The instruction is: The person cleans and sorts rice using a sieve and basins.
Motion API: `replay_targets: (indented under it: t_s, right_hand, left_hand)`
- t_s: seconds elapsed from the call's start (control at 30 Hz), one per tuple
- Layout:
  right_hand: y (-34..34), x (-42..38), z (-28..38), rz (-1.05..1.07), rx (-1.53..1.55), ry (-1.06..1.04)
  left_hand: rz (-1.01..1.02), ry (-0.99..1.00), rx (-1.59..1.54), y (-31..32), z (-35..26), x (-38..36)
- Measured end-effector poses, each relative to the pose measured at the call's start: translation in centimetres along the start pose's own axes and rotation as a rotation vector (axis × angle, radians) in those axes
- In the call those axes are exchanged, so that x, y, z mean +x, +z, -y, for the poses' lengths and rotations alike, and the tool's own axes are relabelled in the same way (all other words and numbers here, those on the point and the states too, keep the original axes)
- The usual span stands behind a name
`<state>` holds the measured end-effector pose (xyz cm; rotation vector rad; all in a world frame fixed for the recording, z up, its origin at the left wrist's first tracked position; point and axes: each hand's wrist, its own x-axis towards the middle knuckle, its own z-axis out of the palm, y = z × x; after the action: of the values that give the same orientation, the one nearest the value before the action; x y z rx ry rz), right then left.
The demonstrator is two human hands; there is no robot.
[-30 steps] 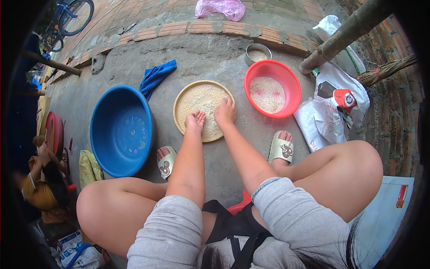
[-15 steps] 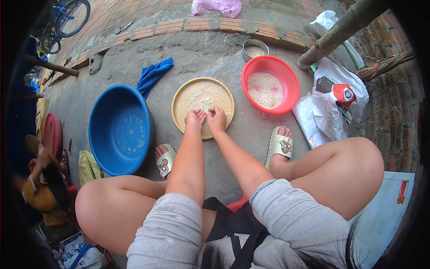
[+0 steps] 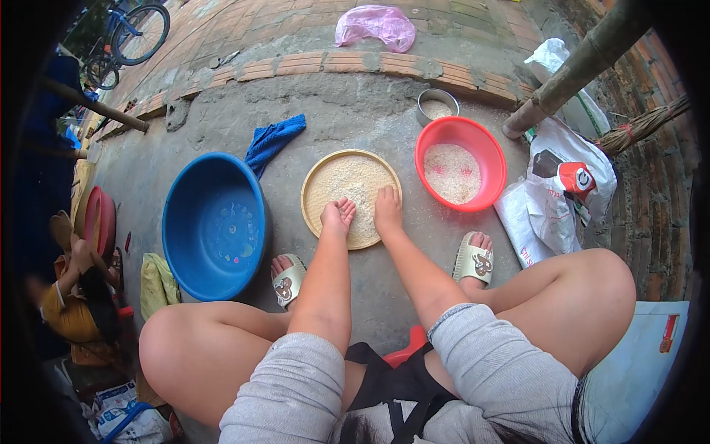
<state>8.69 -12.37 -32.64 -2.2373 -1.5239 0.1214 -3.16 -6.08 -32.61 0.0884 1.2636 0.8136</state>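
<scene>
I see both hands over rice on a round woven tray [image 3: 325,185] on the concrete floor: left hand [image 3: 339,216] cupped palm-up, right hand [image 3: 387,209] flat, fingers together. I judge sorting underway; picking next needs a fine pinch.

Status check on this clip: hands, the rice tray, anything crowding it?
Left hand cupped palm-up over round woven tray of rice. Right hand palm-down on the grains. Red plastic basin of rice and blue plastic basin flank tray, apart from it.
</scene>
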Motion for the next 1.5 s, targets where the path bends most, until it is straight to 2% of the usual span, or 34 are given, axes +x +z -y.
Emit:
replay_targets:
  t_s: [0.07,0.17,0.23,0.27,0.3,0.37,0.4,0.43,0.47,0.5,0.57,0.6,0.63,0.7,0.73,0.8,0.9,0.97,1.03,1.1,1.17,1.23,1.37,1.43,1.5]
  right_hand:
    - [-0.6,-0.6,0.5,0.087,0.078,0.063]
    - [0.1,-0.3,0.8,-0.033,0.155,0.028]
    - [0.1,0.5,1.4,0.064,0.41,0.268]
    - [0.4,0.7,2.0,-0.002,0.546,0.319]
    - [-0.4,0.9,3.2,-0.004,0.544,0.307]
    - [-2.5,0.8,5.9,0.151,0.894,0.283]
    - [-2.4,0.9,6.8,0.154,0.886,0.276]
    - [-2.3,1.2,7.6,0.264,0.835,0.235]
    - [-1.6,1.4,7.6,0.373,0.78,0.194]
    - [-1.1,1.6,7.2,0.373,0.77,0.183]
    - [-0.1,2.2,7.1,-0.034,0.797,0.188]
    - [-1.0,2.5,7.1,-0.062,0.839,0.3]
    - [-1.0,3.0,6.5,-0.068,0.85,0.297]
    - [-0.9,4.1,5.2,0.245,0.986,0.66]
    - [-1.5,4.2,4.5,0.24,1.004,0.669]
    - [-2.8,4.3,4.1,0.376,1.251,0.928]
    - [-1.6,4.1,4.8,0.36,1.416,1.021]
    - [-0.2,3.7,3.9,0.347,1.544,1.102]
    - [1.2,3.7,2.6,0.335,1.661,1.169]
    - [2.3,3.7,1.2,0.322,1.779,1.235]
    - [2.4,3.8,0.1,0.303,1.902,1.302]
    - [1.3,3.7,0.9,0.298,1.869,1.296]
    - [1.7,3.8,1.1,0.351,1.882,1.343]
    - [1.5,4.0,1.5,0.344,1.885,1.335]
    - [1.4,4.1,1.7,0.301,1.886,1.345]
  left_hand:
    - [-0.002,0.006,-0.005,0.2,-0.2,-0.4]
    - [-0.004,-0.013,-0.003,0.3,-0.3,-1.1]
    - [-0.028,0.0,-0.004,0.5,-0.1,-1.1]
    - [-0.057,-0.008,0.003,0.6,-0.2,-0.9]
    - [-0.053,-0.003,-0.007,0.4,-0.1,-0.1]
    - [-0.054,0.015,0.042,-0.3,0.5,1.3]
    - [-0.068,0.065,-0.026,-0.4,1.0,1.9]
    - [-0.063,0.065,-0.039,-0.8,0.9,2.4]
    - [-0.036,0.033,-0.084,-1.2,0.4,2.2]
    - [-0.007,0.003,-0.129,-1.3,0.0,2.0]
    - [-0.034,0.081,-0.089,-0.8,-0.5,0.4]
    - [-0.071,0.097,-0.034,-0.3,-0.7,-0.3]
    - [-0.109,0.115,0.025,0.4,-1.0,-1.0]
    - [-0.093,0.17,0.189,2.8,-0.7,-3.4]
    - [-0.05,0.213,0.272,4.2,-0.2,-5.2]
    - [-0.169,0.528,0.998,6.6,1.3,-6.5]
    - [-0.04,0.648,1.168,7.7,3.4,-6.3]
    - [-0.016,0.837,1.37,7.8,4.5,-5.1]
    - [0.019,0.796,1.345,7.4,2.6,-7.8]
    - [-0.148,0.99,1.23,6.0,1.2,-9.3]
    - [-0.303,1.061,1.307,3.4,0.4,-7.3]
    - [-0.5,0.867,1.338,1.4,0.1,-6.0]
    - [-0.43,0.881,1.515,-1.0,1.5,-6.6]
    - [-0.156,0.983,1.605,-1.2,2.6,-6.7]
    - [-0.079,0.954,1.638,-1.0,3.7,-5.4]
